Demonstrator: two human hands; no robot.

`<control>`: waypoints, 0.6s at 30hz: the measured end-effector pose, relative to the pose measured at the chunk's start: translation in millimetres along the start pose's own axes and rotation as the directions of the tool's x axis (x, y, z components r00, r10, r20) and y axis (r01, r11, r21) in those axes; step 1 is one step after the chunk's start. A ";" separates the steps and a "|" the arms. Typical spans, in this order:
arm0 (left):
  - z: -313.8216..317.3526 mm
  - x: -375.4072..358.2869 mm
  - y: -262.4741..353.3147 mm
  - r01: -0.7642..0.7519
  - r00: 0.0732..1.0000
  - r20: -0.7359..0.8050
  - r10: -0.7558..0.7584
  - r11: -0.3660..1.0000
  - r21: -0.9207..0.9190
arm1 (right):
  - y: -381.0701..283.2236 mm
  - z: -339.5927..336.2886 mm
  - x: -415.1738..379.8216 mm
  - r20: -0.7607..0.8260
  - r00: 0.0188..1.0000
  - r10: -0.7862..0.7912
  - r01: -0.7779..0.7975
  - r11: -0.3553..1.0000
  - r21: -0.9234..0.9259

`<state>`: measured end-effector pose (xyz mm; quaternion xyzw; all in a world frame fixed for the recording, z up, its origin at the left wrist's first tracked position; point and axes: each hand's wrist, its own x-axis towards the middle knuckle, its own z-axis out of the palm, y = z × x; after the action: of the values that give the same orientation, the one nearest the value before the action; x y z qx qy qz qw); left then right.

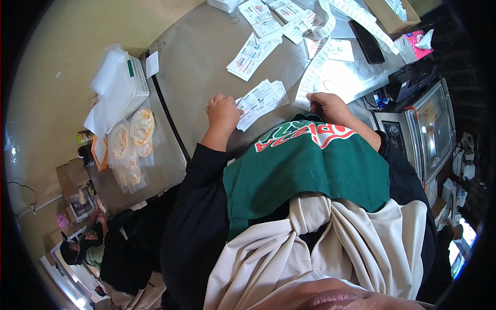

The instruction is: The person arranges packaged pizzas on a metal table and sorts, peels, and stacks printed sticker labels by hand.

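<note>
My left hand is closed at the left edge of a loose, fanned stack of printed slips, its fingers curled and gripping that edge. The slips carry small print with red and green logos. My right hand pinches the lower end of a long white printed paper strip near the table's front edge. The strip runs up and curls away across the table. Beyond my hands lie more bundles of printed slips, some held by rubber bands.
Metal table. At right are a black phone, a cardboard box, a tissue pack and a glass-doored oven. At left are a white basket and bagged pizzas. Another person works lower left.
</note>
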<state>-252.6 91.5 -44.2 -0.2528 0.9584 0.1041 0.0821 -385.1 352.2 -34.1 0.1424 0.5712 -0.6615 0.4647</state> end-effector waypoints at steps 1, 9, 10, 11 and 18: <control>0.3 1.9 -2.3 0.010 1.000 0.016 -0.009 0.999 -0.040 | 0.3 -1.1 0.3 -0.001 1.000 0.000 0.000 1.000 -0.006; -6.2 10.8 -13.4 0.026 0.995 -0.053 -0.081 0.746 -0.666 | 1.0 -3.5 1.1 0.000 1.000 -0.005 0.005 0.999 0.038; -6.9 15.2 -15.9 -0.008 0.992 -0.087 -0.092 0.638 -0.770 | 2.2 -4.9 2.3 0.009 0.999 -0.032 0.032 0.999 0.001; -8.0 21.6 -18.5 -0.020 0.981 -0.133 -0.142 0.607 -0.795 | 4.5 -7.2 4.7 0.021 0.998 -0.058 0.059 0.998 -0.037; -20.0 84.3 -22.7 0.186 0.952 -0.038 -0.304 0.670 -0.719 | 2.3 -3.4 -2.1 0.028 0.997 -0.065 0.068 0.992 -0.105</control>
<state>-315.7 27.9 -46.2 -0.3986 0.8051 0.4315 -0.0821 -383.4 356.4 -35.0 0.0904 0.6043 -0.6470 0.4562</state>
